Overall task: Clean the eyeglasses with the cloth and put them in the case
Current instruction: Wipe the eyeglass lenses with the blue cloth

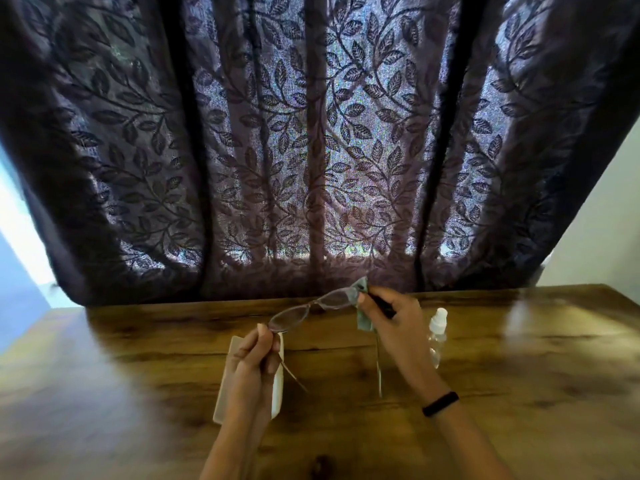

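The thin-framed eyeglasses (304, 308) hang in the air above the table, temples unfolded and pointing toward me. My left hand (256, 355) pinches their left end at the hinge. My right hand (391, 320) pinches a grey-green cloth (363, 306) around the outer edge of the right lens. The cream-coloured case (278, 393) lies on the table under my left hand, mostly hidden by hand and wrist.
A small clear spray bottle (437, 332) with a white cap lies on the wooden table (519, 375) just right of my right hand. A dark leaf-patterned curtain (311, 150) hangs right behind the table's far edge. A black band circles my right wrist.
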A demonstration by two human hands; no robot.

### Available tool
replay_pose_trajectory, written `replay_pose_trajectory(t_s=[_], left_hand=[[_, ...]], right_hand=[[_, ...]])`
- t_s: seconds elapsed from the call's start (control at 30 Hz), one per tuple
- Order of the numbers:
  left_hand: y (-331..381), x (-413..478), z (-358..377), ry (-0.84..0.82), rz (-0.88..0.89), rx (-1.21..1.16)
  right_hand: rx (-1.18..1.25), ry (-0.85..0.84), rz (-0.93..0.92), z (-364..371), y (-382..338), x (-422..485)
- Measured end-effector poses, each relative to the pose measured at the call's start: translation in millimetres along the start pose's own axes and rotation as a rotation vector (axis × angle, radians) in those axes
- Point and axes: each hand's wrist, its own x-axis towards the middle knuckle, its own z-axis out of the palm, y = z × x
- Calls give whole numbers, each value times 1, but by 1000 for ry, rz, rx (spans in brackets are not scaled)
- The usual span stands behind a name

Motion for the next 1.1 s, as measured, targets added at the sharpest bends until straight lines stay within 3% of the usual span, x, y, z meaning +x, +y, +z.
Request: replay_pose_trajectory(t_s=[0.17,0.43,0.67,0.87,0.97,1.1], left_hand=[[-1,-1,7,86,-51,-194],[3,4,11,136,-42,-269],[1,8,9,147,-2,-241],[-4,5,7,179,-24,-140],[-6,6,8,136,-66,-121],[-8,6,10,59,-114,-72]], right_hand=[[127,0,102,4,4,-12],[275,10,265,3,14,-32],[138,0,375,4,23,-39],[79,348,325,2,29,-37],[76,491,204,-1,26,-35],[16,389,22,1,10,-37]])
